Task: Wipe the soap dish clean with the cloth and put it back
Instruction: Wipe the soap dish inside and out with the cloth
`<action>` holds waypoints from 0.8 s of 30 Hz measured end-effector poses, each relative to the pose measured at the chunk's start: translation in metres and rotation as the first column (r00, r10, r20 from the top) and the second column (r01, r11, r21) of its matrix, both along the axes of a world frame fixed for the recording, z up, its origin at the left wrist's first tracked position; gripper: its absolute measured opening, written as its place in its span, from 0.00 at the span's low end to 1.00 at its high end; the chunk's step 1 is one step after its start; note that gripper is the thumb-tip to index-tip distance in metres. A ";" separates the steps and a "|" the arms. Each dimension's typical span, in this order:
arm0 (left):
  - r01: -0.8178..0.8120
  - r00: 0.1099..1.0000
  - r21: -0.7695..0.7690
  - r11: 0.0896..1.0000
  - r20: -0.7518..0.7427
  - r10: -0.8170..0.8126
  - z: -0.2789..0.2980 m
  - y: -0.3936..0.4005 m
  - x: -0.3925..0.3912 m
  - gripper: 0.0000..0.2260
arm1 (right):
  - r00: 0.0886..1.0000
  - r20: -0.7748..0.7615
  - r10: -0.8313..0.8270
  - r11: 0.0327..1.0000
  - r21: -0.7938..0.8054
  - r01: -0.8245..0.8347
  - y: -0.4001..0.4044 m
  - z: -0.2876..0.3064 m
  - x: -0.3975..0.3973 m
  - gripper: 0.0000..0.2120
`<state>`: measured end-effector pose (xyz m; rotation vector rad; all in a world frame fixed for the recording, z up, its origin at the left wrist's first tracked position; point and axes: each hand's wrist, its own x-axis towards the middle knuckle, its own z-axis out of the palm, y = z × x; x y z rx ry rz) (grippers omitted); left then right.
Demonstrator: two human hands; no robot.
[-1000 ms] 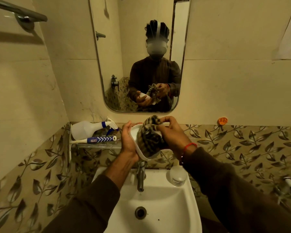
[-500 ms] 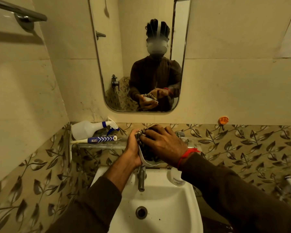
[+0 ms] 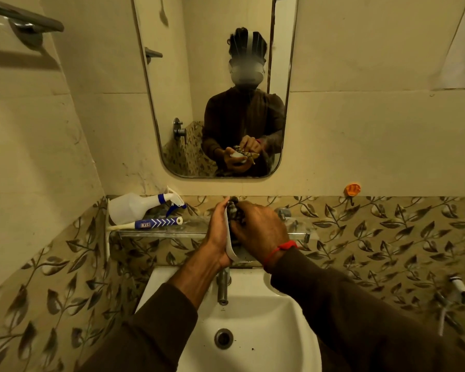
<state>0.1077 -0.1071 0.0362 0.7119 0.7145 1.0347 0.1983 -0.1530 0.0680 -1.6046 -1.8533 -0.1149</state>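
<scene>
Fingers of the left hand (image 3: 218, 234) curl round the white soap dish (image 3: 230, 249), steadying it on edge above the basin (image 3: 255, 318) so the right hand (image 3: 261, 229) can press the bunched cloth (image 3: 235, 214) inside

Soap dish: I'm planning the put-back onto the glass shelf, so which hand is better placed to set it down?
Left. The left hand already grips the soap dish just in front of the shelf; the right hand is busy pressing the cloth into it.
</scene>
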 end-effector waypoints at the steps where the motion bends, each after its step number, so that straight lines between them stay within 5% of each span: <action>1: -0.002 1.000 0.009 1.000 0.014 0.002 -0.001 0.000 0.001 0.23 | 0.993 -0.119 -0.007 1.000 -0.030 0.003 0.001 0.000 -0.001 0.14; 3: 0.000 0.998 0.019 1.000 0.068 -0.001 -0.002 -0.001 0.000 0.22 | 0.940 -0.341 -0.016 0.997 -0.080 -0.013 0.000 0.004 -0.003 0.12; 7: -0.014 0.981 0.051 0.999 0.192 0.004 -0.002 0.001 -0.002 0.21 | 0.625 -0.776 -0.092 0.939 -0.275 -0.204 0.000 0.015 -0.002 0.09; 9: 0.001 0.971 0.027 1.000 0.240 -0.007 -0.003 0.001 -0.003 0.21 | 0.773 -0.634 -0.017 0.934 -0.285 -0.213 0.001 0.020 0.002 0.10; 12: 0.081 0.963 -0.038 0.996 0.261 -0.068 -0.004 0.002 -0.012 0.22 | 0.976 -0.128 0.179 0.930 -0.302 -0.210 -0.002 0.028 0.012 0.17; 15: 0.140 0.964 -0.077 0.987 0.236 -0.118 -0.004 0.005 -0.023 0.26 | 0.924 0.235 0.302 0.940 -0.232 -0.248 -0.006 0.035 0.032 0.29; 19: 0.140 0.968 -0.111 0.984 0.225 -0.112 -0.002 0.002 -0.023 0.28 | 0.777 0.395 0.491 0.871 -0.244 -0.426 -0.009 0.036 0.045 0.36; 24: 0.145 0.979 -0.106 0.984 0.158 -0.128 -0.003 -0.008 -0.014 0.28 | 0.710 0.573 0.410 0.911 -0.292 -0.291 -0.018 0.037 0.033 0.32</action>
